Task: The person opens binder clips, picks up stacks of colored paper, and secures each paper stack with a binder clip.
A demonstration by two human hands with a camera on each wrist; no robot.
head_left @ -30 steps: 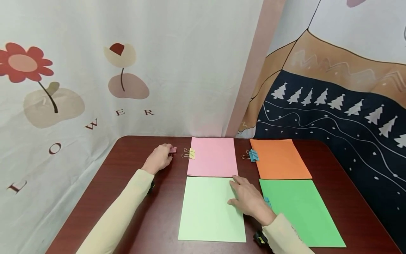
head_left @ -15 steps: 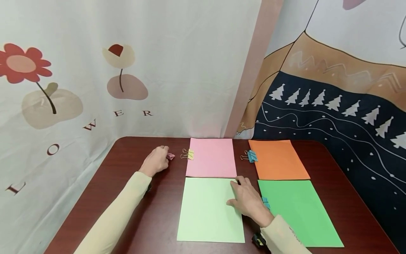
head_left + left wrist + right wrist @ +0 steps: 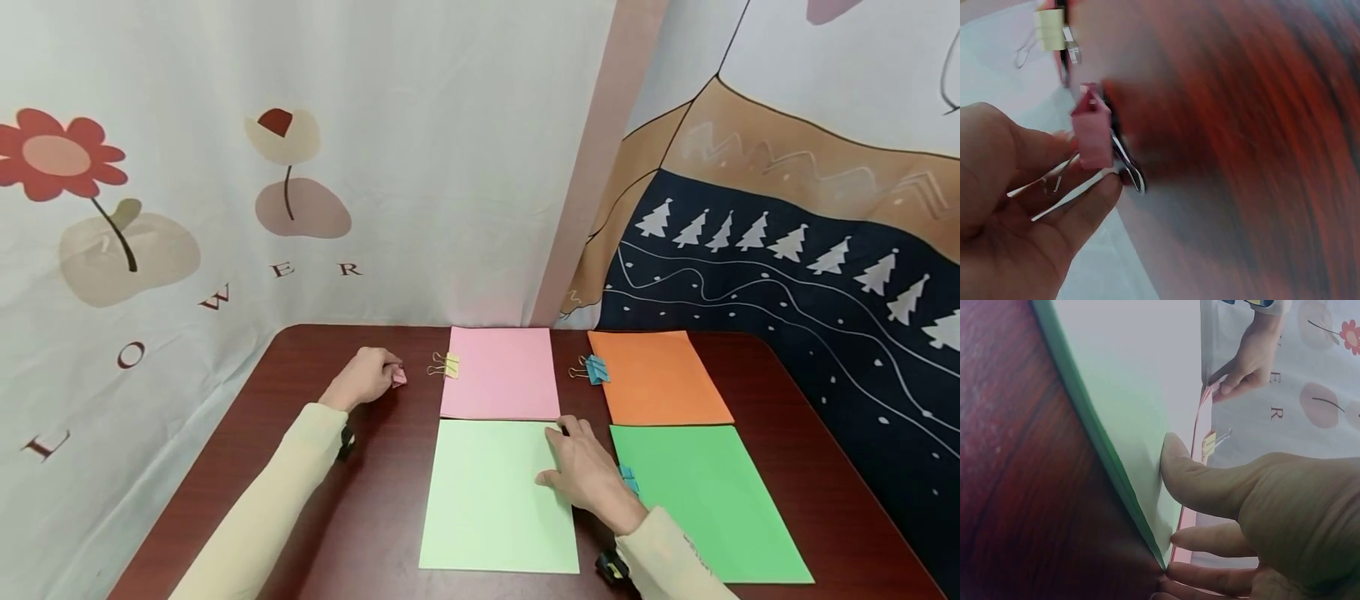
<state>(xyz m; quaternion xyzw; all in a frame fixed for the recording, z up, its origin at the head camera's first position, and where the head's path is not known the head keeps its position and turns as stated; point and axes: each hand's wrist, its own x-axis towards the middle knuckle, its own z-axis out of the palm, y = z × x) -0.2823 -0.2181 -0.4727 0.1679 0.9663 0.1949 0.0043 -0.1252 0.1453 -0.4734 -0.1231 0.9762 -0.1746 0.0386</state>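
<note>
My left hand (image 3: 363, 377) holds a pink binder clip (image 3: 399, 377) over the table's far left part. In the left wrist view the fingers are at the wire handles of the pink clip (image 3: 1093, 139); a shiny metal loop (image 3: 1138, 178) shows beside it, and I cannot tell what it belongs to. My right hand (image 3: 588, 471) rests at the upper right edge of a light green paper stack (image 3: 487, 508), thumb on its top and fingers at its side. Above that lies a pink paper stack (image 3: 502, 372), with a yellow binder clip (image 3: 452, 366) on its left edge.
At right, an orange stack (image 3: 660, 375) bears a blue binder clip (image 3: 597, 369). Below it lies a bright green stack (image 3: 720, 508) with another blue clip (image 3: 628, 477), partly hidden by my right hand. Printed curtains (image 3: 450, 167) hang behind the brown table (image 3: 375, 517).
My left hand has drawn a little to the left, away from the yellow clip, and the pink binder clip has turned and come slightly nearer. The right hand keeps its place.
</note>
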